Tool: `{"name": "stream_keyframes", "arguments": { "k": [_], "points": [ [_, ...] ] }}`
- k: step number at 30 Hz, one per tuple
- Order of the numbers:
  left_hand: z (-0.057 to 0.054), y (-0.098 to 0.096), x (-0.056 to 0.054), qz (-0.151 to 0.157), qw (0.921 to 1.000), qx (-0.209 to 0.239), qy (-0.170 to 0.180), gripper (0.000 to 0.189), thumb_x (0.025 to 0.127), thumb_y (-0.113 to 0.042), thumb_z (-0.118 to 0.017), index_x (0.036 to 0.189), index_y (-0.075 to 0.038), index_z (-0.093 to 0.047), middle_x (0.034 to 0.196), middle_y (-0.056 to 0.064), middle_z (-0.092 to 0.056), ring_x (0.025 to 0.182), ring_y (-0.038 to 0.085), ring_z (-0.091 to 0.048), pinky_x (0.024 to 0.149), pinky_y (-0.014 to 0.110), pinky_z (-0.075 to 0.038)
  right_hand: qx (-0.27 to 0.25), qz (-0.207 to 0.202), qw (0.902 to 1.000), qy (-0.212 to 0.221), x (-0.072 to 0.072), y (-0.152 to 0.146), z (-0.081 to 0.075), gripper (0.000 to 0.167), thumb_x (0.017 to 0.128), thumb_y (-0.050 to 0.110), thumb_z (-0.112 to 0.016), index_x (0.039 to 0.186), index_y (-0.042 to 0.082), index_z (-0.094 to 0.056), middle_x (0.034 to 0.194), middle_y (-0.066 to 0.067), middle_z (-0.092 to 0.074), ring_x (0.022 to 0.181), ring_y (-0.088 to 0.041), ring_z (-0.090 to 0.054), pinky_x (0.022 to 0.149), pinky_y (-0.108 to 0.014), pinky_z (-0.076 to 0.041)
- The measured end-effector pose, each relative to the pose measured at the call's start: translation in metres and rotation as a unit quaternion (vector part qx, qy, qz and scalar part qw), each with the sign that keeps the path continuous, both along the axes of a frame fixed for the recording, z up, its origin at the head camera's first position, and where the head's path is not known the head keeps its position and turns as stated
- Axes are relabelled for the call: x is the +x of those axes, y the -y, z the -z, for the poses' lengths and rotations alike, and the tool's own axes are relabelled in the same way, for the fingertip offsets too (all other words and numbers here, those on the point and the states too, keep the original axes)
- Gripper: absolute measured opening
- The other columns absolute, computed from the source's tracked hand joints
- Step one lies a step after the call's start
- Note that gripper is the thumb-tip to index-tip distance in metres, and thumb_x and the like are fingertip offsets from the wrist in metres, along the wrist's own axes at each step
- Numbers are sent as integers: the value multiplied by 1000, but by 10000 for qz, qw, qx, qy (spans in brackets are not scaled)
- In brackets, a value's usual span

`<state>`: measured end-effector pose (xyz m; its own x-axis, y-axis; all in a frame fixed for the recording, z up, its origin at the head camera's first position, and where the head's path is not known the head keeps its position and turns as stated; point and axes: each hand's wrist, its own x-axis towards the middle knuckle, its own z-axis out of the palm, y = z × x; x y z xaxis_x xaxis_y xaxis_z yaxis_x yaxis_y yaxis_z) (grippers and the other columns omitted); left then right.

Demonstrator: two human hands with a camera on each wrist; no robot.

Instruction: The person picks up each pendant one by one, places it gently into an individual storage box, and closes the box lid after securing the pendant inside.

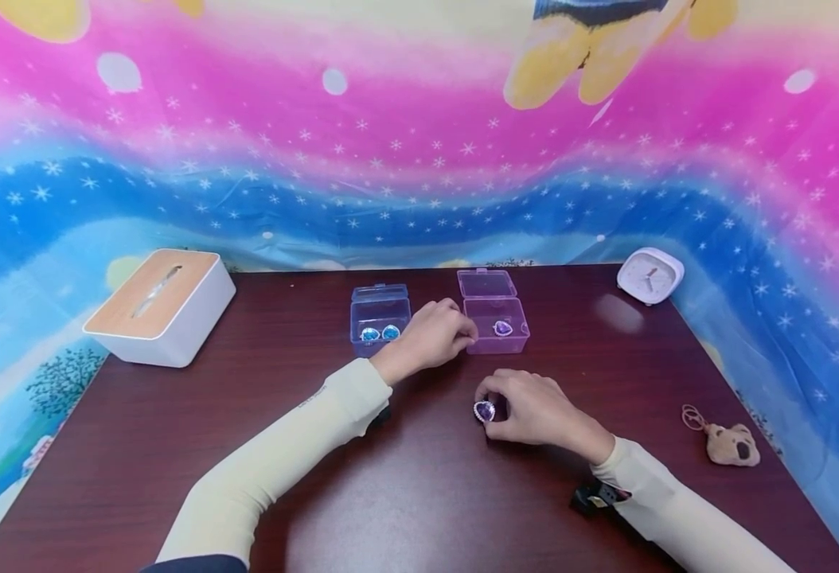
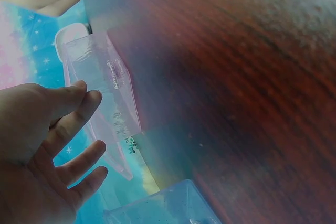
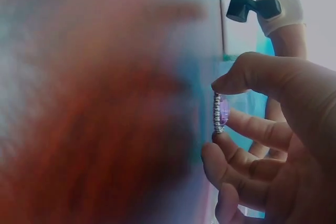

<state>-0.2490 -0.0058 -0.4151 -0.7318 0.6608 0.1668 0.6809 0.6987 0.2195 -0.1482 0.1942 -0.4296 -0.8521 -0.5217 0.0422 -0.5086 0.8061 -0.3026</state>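
Between thumb and fingertips, my right hand (image 1: pixel 537 407) pinches a purple heart-shaped gem (image 1: pixel 485 411) with a silvery beaded rim, which stands edge-on in the right wrist view (image 3: pixel 222 113). My left hand (image 1: pixel 434 334) reaches to the left side of a pink clear box (image 1: pixel 497 345), its fingertips right at the wall and nothing between them. That box has its lid raised and one purple gem (image 1: pixel 503 328) inside. Beside it, partly behind the left hand, a blue clear box (image 1: pixel 380 311) with raised lid holds two blue gems (image 1: pixel 370 334).
A white tissue box (image 1: pixel 176 334) with a wooden top stands at the back left. At the back right is a white clock (image 1: pixel 650 276). A plush bear keychain (image 1: pixel 732 445) lies near the table's right edge. A patterned cloth (image 1: pixel 419 159) hangs behind.
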Motion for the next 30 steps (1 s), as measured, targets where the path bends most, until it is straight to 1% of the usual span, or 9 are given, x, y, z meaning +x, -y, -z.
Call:
{"name": "stream_keyframes", "arguments": {
  "k": [3,6,12,16,18,22,27,30],
  "points": [
    [-1,0,0,2,10000,-9,-17,13,99,-26,-70,104,-24,-81,100,-9,-79,100,18,-60,88,36,-49,-82,104,9998,-137,-6,-5,-8,32,73,35,-86,101,33,-71,95,13,-68,76,-7,-58,57,-28,-44],
    [-1,0,0,-23,10000,-25,-4,14,99,-26,-70,106,-24,-82,101,-8,-79,100,18,-60,87,36,-49,-142,272,9993,-231,-15,-11,-18,32,73,35,-85,102,33,-71,99,11,-71,78,-11,-59,58,-30,-45],
    [0,0,0,-61,10000,-19,66,15,99,-27,-70,107,-24,-81,102,-8,-79,100,17,-60,87,35,-49,-239,532,9979,-288,-42,-21,-35,30,75,32,-85,102,28,-72,94,5,-70,80,-18,-65,58,-33,-47],
    [0,0,0,-86,9999,-17,91,15,99,-27,-70,108,-24,-81,102,-8,-79,100,17,-59,87,34,-48,-195,600,9974,-346,-59,-25,-43,33,75,33,-85,106,25,-73,93,2,-70,80,-18,-63,60,-33,-48],
    [0,0,0,-83,9999,-18,92,15,99,-27,-70,107,-24,-81,102,-8,-79,100,17,-60,87,34,-49,-172,627,9972,-375,-67,-25,-46,34,75,33,-85,105,24,-73,92,2,-70,79,-17,-61,60,-34,-48],
    [0,0,0,-77,9999,-16,92,15,99,-28,-70,108,-24,-81,103,-8,-79,99,16,-59,86,33,-48,-221,680,9970,-288,-80,-23,-50,32,76,33,-85,103,23,-73,92,0,-71,78,-17,-60,60,-33,-47],
    [-1,-1,1,-45,9999,-10,163,16,98,-28,-70,110,-23,-81,104,-7,-80,99,17,-59,86,33,-48,-213,776,9967,-143,-94,-21,-49,31,77,33,-84,104,24,-73,91,1,-71,77,-16,-60,59,-33,-45],
    [-1,0,1,-39,9998,-1,208,17,98,-27,-71,111,-22,-81,104,-7,-80,99,17,-59,86,33,-48,-239,797,9965,-53,-102,-20,-47,31,78,32,-83,105,23,-73,91,0,-71,77,-17,-61,61,-33,-46]
  ]
}}
